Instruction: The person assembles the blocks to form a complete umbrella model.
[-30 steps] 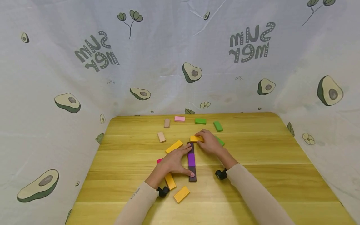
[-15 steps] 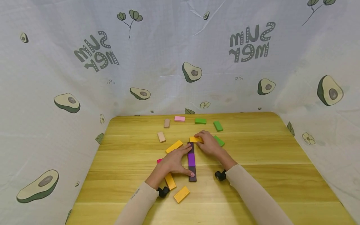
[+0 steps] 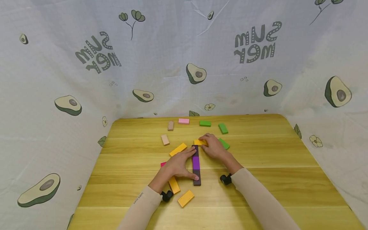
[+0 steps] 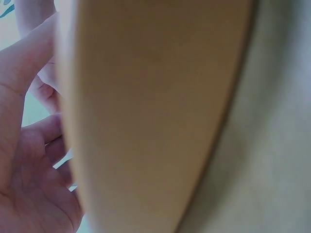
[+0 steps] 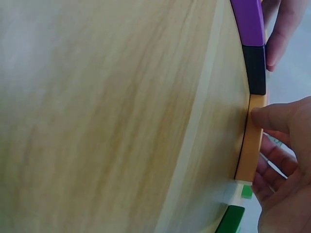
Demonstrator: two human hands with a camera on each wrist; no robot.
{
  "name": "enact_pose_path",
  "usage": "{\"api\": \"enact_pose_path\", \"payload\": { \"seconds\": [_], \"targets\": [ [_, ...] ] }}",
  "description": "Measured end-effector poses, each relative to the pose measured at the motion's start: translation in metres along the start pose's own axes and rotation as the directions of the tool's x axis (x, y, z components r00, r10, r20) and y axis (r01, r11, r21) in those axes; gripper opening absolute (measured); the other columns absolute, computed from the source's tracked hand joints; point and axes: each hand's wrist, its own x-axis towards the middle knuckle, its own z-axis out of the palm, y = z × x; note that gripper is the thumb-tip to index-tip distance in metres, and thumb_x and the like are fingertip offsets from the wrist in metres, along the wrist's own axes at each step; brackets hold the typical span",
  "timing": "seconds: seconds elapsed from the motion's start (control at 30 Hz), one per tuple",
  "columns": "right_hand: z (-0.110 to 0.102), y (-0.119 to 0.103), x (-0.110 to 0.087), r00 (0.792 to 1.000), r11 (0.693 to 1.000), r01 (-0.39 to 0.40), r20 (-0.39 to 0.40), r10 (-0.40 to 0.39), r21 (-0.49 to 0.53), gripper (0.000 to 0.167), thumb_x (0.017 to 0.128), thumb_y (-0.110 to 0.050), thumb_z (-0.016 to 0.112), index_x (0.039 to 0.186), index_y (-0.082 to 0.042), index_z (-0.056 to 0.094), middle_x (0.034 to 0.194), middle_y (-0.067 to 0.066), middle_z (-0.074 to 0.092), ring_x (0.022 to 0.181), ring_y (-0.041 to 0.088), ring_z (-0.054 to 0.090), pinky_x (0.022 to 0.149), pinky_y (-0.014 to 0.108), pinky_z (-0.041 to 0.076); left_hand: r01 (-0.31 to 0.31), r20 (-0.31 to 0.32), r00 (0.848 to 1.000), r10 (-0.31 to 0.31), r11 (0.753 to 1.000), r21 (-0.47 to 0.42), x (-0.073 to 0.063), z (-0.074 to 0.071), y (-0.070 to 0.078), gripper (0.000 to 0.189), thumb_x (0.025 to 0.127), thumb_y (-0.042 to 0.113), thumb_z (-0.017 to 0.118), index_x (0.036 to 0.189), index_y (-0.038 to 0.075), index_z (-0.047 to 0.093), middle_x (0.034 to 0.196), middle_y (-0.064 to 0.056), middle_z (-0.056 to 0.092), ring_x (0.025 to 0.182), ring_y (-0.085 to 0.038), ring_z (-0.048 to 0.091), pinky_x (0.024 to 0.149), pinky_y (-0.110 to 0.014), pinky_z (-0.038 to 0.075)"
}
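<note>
A purple block lies in a straight row between an upper dark block and a lower dark block. My left hand spans this row, fingertips resting on the upper dark block and thumb on the lower one. At the far end of the row, my right hand pinches a yellow block between thumb and fingers. In the right wrist view that yellow block lies end-on against the dark block. A blurred yellow-brown surface fills much of the left wrist view, beside the left hand.
Yellow blocks lie around the left forearm, another yellow block nearer the front. A red block is mostly hidden by the left hand. Tan, pink and green blocks form an arc farther back on the wooden table.
The right hand has drawn the yellow block slightly toward the row's far end, uncovering more of the green block beside it. The left hand has stayed in place.
</note>
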Motion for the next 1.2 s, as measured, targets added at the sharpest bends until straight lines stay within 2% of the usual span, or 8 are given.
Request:
{"api": "enact_pose_path", "payload": {
  "seconds": [0.53, 0.93, 1.03, 1.2],
  "targets": [
    [-0.001, 0.003, -0.003, 1.0, 1.0, 0.011, 0.005, -0.011, -0.006, 0.039, 0.099, -0.015, 0.066, 0.137, -0.005, 0.065, 0.134, 0.016, 0.062, 0.128, 0.036, 0.055, 0.112, 0.054, 0.046, -0.002, 0.003, 1.0, 0.002, 1.0, 0.0, 0.001, 0.0, 0.0, 0.118, 0.07, 0.074, 0.081, 0.164, 0.025, 0.029, 0.172, 0.012, 0.02, 0.158, -0.019, 0.027, 0.126, -0.044, 0.032],
    [-0.003, 0.004, -0.014, 0.997, 0.997, 0.071, -0.017, -0.071, -0.002, 0.044, 0.099, -0.023, 0.066, 0.139, -0.005, 0.062, 0.145, 0.019, 0.056, 0.137, 0.04, 0.051, 0.117, 0.058, 0.041, 0.002, 0.002, 1.0, -0.002, 1.0, 0.008, 0.001, 0.001, 0.0, 0.119, 0.07, 0.075, 0.08, 0.164, 0.024, 0.03, 0.172, 0.012, 0.021, 0.157, -0.02, 0.029, 0.125, -0.045, 0.033],
    [-0.006, 0.003, -0.018, 0.996, 0.996, 0.085, 0.018, -0.085, -0.014, 0.053, 0.097, -0.031, 0.068, 0.144, -0.007, 0.058, 0.151, 0.018, 0.052, 0.14, 0.04, 0.049, 0.117, 0.059, 0.04, -0.003, -0.003, 1.0, 0.003, 1.0, 0.01, 0.001, 0.001, 0.0, 0.119, 0.07, 0.076, 0.08, 0.164, 0.024, 0.03, 0.172, 0.011, 0.021, 0.157, -0.021, 0.029, 0.125, -0.045, 0.034],
    [-0.01, -0.002, -0.027, 0.989, 0.994, 0.106, 0.106, -0.102, -0.039, 0.078, 0.092, -0.051, 0.071, 0.153, -0.01, 0.048, 0.161, 0.015, 0.041, 0.148, 0.04, 0.041, 0.119, 0.061, 0.037, -0.012, -0.01, 1.0, 0.012, 1.0, 0.008, 0.001, 0.001, -0.001, 0.12, 0.07, 0.076, 0.08, 0.164, 0.023, 0.03, 0.172, 0.01, 0.022, 0.157, -0.021, 0.029, 0.125, -0.045, 0.034]
  ]
}}
